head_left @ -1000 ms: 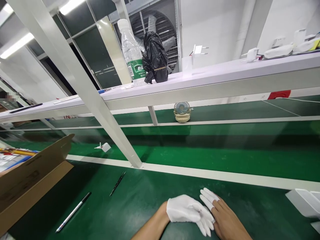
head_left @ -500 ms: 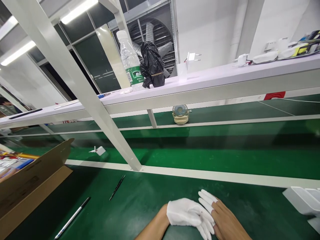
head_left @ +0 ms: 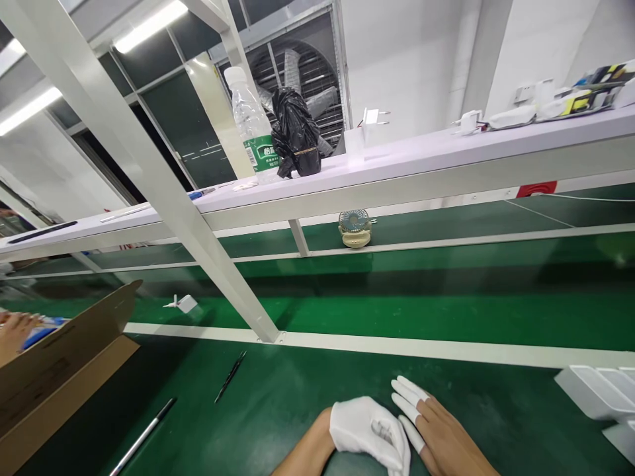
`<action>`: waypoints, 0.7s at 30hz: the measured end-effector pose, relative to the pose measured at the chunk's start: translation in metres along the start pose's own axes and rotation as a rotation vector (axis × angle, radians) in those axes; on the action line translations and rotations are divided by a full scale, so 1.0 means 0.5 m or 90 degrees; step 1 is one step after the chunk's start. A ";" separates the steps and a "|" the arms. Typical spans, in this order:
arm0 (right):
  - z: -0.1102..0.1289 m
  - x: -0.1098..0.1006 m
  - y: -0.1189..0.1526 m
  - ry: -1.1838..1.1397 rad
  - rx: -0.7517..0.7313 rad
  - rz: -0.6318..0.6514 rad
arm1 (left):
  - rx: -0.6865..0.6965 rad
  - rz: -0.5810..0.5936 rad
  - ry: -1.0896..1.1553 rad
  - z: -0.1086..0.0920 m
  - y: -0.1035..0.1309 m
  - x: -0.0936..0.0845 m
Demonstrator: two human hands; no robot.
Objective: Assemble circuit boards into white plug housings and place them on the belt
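My left hand (head_left: 370, 433), in a white glove, is over the green work surface (head_left: 288, 396) at the bottom centre. Its fingers are curled inward and nothing shows in them. Just right of it, my right hand (head_left: 439, 430) lies palm down, with white covers on several fingers. These fingers are stretched out, and no object is seen in that hand. The two hands are very close, the left fingertips beside the right thumb. A pair of black tweezers (head_left: 231, 377) and a silver and black pen-like tool (head_left: 143, 437) lie to the left.
A cardboard box (head_left: 64, 370) stands at the left, with another person's hand (head_left: 17, 334) over it. Behind the white rail (head_left: 397, 347), a white plug adapter (head_left: 187, 304) sits on the green belt. White trays (head_left: 598, 393) are at the right. A shelf (head_left: 421, 168) holds a bottle (head_left: 253, 125).
My left hand has drawn back from over my right hand, and its fingers have curled. Another person's hand has come into view at the box. The whole view has shifted slightly.
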State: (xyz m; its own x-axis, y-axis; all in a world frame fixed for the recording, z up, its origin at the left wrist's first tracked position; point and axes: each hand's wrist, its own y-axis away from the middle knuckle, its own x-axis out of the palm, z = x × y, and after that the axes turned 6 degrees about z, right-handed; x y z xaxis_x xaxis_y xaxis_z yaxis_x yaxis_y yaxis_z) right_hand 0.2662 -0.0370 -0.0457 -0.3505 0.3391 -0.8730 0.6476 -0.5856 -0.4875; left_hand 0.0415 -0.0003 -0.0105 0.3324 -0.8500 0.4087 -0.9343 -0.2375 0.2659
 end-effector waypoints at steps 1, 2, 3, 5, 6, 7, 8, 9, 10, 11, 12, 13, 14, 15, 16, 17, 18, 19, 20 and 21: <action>0.001 0.000 0.000 0.001 0.001 0.003 | 0.002 -0.006 0.004 0.000 0.000 0.001; 0.001 0.002 0.001 0.003 0.005 0.006 | 0.004 -0.010 0.012 -0.001 -0.001 0.002; 0.002 0.003 0.003 0.005 0.011 0.011 | 0.007 -0.015 0.024 -0.002 -0.001 0.004; 0.003 0.008 0.007 0.004 0.021 0.027 | 0.014 -0.025 0.049 -0.003 -0.002 0.008; 0.003 0.010 0.009 0.001 0.022 0.037 | 0.017 -0.029 0.057 -0.003 -0.003 0.009; 0.003 0.012 0.012 -0.002 0.021 0.049 | 0.019 -0.035 0.061 -0.003 -0.003 0.011; 0.003 0.014 0.014 -0.006 0.021 0.060 | 0.021 -0.042 0.064 -0.003 -0.003 0.012; 0.003 0.015 0.015 -0.011 0.023 0.070 | 0.024 -0.050 0.067 -0.004 -0.003 0.013; 0.003 0.015 0.015 -0.016 0.030 0.074 | 0.028 -0.056 0.070 -0.006 -0.003 0.015; 0.003 0.015 0.015 -0.022 0.040 0.075 | 0.033 -0.062 0.073 -0.008 -0.003 0.016; 0.003 0.014 0.013 -0.031 0.051 0.077 | 0.039 -0.066 0.077 -0.010 -0.003 0.018; 0.004 0.011 0.009 -0.043 0.061 0.080 | 0.047 -0.067 0.080 -0.013 -0.003 0.020; 0.005 0.007 0.004 -0.059 0.072 0.086 | 0.055 -0.068 0.084 -0.017 -0.002 0.022; 0.007 0.002 -0.002 -0.077 0.082 0.093 | 0.064 -0.071 0.085 -0.021 -0.002 0.024; 0.008 -0.003 -0.009 -0.098 0.094 0.100 | 0.072 -0.073 0.084 -0.025 -0.001 0.026; 0.009 -0.008 -0.016 -0.120 0.103 0.103 | 0.081 -0.076 0.078 -0.029 0.000 0.027; 0.009 -0.014 -0.024 -0.139 0.114 0.098 | 0.088 -0.080 0.067 -0.033 0.001 0.027; 0.008 -0.019 -0.031 -0.152 0.118 0.086 | 0.094 -0.080 0.053 -0.038 0.001 0.026; 0.006 -0.023 -0.038 -0.165 0.118 0.081 | 0.094 -0.078 0.035 -0.043 0.001 0.025; 0.004 -0.028 -0.043 -0.161 0.127 0.081 | 0.095 -0.077 0.012 -0.049 0.000 0.024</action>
State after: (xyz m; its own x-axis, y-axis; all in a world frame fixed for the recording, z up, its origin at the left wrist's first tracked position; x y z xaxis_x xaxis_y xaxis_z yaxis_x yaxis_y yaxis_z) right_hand 0.2558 -0.0306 -0.0227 -0.4480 0.0755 -0.8908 0.5608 -0.7522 -0.3458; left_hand 0.0487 0.0011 0.0159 0.4449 -0.8020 0.3986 -0.8955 -0.4057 0.1831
